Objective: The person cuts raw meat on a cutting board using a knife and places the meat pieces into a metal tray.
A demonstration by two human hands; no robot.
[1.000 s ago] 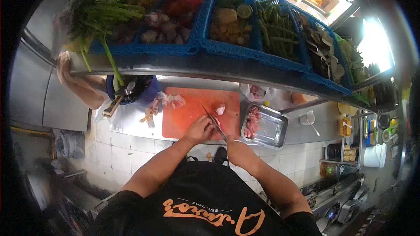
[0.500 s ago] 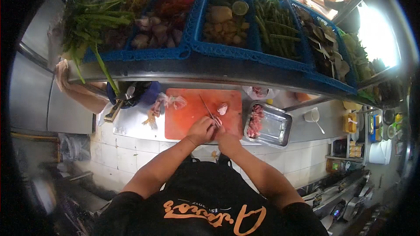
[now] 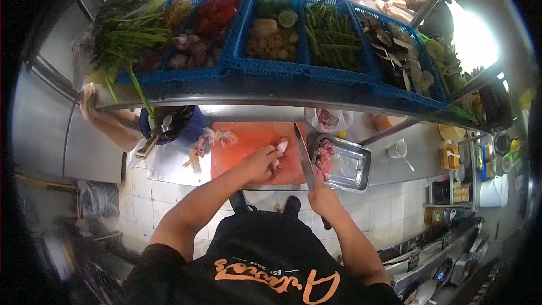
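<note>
My right hand (image 3: 324, 199) is wrapped around the handle of a kitchen knife (image 3: 304, 155), off the right front edge of the orange cutting board (image 3: 237, 161). The long blade points away from me, over the board's right side. On the board, my left hand (image 3: 261, 164) has its fingertips closed on a pale pink piece of raw meat (image 3: 281, 146). More meat (image 3: 275, 166) lies just under and beside those fingers, partly hidden. To the right, cut meat (image 3: 324, 158) lies along the left side of a metal tray (image 3: 353, 172).
A crumpled plastic bag (image 3: 221, 137) lies at the board's left, near a blue bucket (image 3: 195, 127) holding utensils. Behind the board sits a bag of meat (image 3: 327, 118). A white cup (image 3: 397, 148) with a spoon stands right. Blue vegetable baskets (image 3: 271, 66) line the shelf above.
My right hand has moved right with the knife, from the meat to beside the tray. My left hand stays at the meat, its fingers now reaching further over it. The view has shifted slightly.
</note>
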